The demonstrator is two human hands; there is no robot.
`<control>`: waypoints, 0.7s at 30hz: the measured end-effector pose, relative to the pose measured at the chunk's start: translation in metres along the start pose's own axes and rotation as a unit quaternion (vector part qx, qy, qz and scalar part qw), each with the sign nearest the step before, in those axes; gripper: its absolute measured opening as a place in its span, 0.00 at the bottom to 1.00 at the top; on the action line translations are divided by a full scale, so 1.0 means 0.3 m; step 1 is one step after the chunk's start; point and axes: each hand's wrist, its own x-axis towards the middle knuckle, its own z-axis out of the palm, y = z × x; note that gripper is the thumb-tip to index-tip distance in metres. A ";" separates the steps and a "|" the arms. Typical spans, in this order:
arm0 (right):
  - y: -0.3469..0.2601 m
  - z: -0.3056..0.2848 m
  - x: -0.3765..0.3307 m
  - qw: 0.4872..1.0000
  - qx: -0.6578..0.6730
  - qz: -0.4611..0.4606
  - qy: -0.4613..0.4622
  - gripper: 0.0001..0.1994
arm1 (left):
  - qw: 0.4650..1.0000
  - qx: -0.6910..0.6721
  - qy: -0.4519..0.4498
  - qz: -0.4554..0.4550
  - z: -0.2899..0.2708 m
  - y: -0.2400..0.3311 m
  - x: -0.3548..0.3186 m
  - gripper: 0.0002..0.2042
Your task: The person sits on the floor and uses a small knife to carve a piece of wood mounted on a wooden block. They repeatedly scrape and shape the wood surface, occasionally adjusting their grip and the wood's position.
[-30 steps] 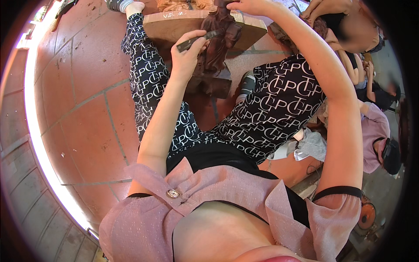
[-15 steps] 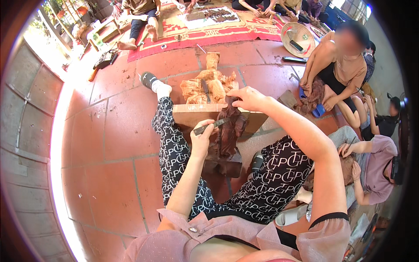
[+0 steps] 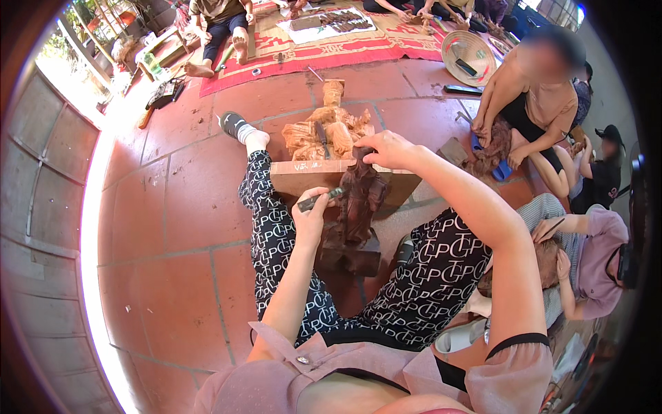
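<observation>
A dark brown carved wooden figurine (image 3: pixel 361 196) stands between my legs on its blocky base (image 3: pixel 349 257). My right hand (image 3: pixel 387 149) grips it by the top, thumb and fingers around its head. In my left hand (image 3: pixel 308 215) is a short dark stick-like tool (image 3: pixel 314 202), its end beside the figurine's left side; whether it touches cannot be told. Just beyond, a larger carved statue of light wood (image 3: pixel 329 131) sits on a wooden block (image 3: pixel 296 182). A dark-handled tool (image 3: pixel 321 131) rests against that statue's front.
A person in a cap (image 3: pixel 552 96) sits at the right, handling a brown carving (image 3: pixel 491 153). Nearer right, another person in mauve (image 3: pixel 598 262) works on a piece. A red patterned mat (image 3: pixel 276 67) and a woven conical hat (image 3: pixel 469 58) lie at the back. A metal wall (image 3: pixel 48 207) runs along the left.
My left hand has drawn the tool slightly left, so its end no longer overlaps the figurine's middle. My right hand keeps hold of the figurine's top. The view has shifted a little.
</observation>
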 end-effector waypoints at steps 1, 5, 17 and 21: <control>0.002 0.005 0.005 1.000 -0.005 0.002 0.003 0.22 | 1.000 0.007 -0.009 -0.004 0.002 0.004 -0.006 0.07; 0.002 -0.016 0.004 0.999 0.030 -0.022 -0.008 0.22 | 0.998 -0.006 -0.058 0.005 0.071 0.026 -0.029 0.07; 0.020 0.006 0.015 0.999 0.033 -0.005 -0.028 0.23 | 0.999 -0.032 -0.034 0.005 0.060 -0.019 -0.020 0.07; 0.001 0.006 0.018 1.000 -0.022 0.007 -0.009 0.23 | 1.000 -0.013 0.008 0.013 0.047 -0.004 -0.013 0.07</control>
